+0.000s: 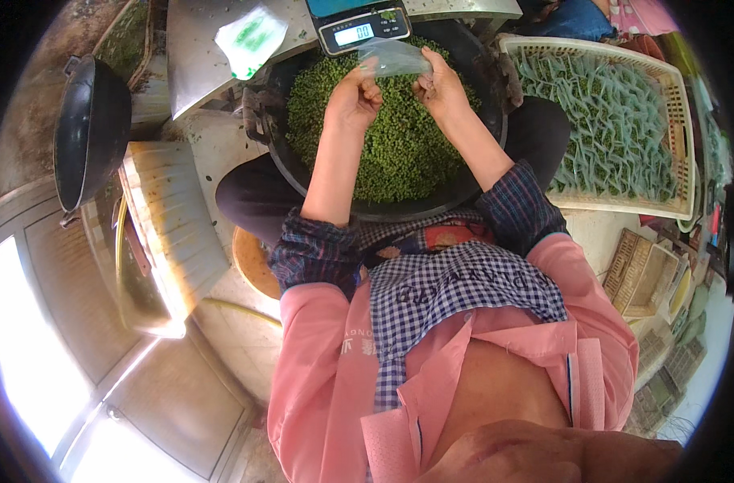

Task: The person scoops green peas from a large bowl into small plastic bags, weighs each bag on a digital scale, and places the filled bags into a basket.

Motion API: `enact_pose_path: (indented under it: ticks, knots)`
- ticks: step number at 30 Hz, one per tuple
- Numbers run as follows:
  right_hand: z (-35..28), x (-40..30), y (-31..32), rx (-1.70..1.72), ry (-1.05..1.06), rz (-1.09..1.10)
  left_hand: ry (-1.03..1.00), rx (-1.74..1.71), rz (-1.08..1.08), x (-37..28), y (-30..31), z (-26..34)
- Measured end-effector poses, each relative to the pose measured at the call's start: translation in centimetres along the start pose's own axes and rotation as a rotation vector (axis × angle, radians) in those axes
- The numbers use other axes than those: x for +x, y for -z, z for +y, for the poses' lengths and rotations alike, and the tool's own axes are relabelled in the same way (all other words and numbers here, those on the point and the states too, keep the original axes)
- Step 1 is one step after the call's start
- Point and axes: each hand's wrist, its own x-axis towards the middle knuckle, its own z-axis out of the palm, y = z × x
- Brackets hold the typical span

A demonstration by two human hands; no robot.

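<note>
Between my two hands a clear plastic bag (397, 57) is stretched, held by its two sides; I see nothing inside it. My left hand (356, 96) pinches one side, and my right hand (440, 84) grips the other. Below them sits a wide black pan (424, 212) heaped with small green berries (397, 145), perhaps green peppercorns. Just beyond the bag is a digital scale (364, 30) with a lit display and a blue top. To its left, a stack of printed plastic bags (252, 39) lies on the metal table (191, 60).
On the right, a cream plastic crate (620, 208) holds rows of filled clear bags (596, 121). An empty dark wok (95, 133) leans at the far left, near a white sink (179, 229). An orange basin (252, 259) sits on the floor by my left leg. Smaller baskets (641, 271) stand at right.
</note>
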Motion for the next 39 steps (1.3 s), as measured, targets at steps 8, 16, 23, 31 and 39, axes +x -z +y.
enact_pose_path:
  ticks: [8, 16, 23, 31, 39]
  knots:
    - [2.4, -0.3, 3.6, -1.777, 0.698, -0.581, -0.869, 1.245, 0.406, -5.1, 1.5, 0.9]
    - [3.3, -1.6, 4.6, -1.808, 0.711, -0.912, -0.869, 0.937, 0.397, -5.6, 4.5, -0.3]
    - [-1.0, 2.1, 4.9, -1.108, 0.464, -0.353, -0.785, 0.93, 0.321, -7.0, 2.6, -1.7]
    - [-2.4, -6.8, -1.9, 0.121, 0.253, -0.264, -0.771, 0.889, 0.156, -1.9, 0.8, -6.1]
    - [-3.5, -5.0, -1.8, 0.03, 0.29, -0.524, -0.645, 0.963, 0.193, -2.7, 1.8, -5.8]
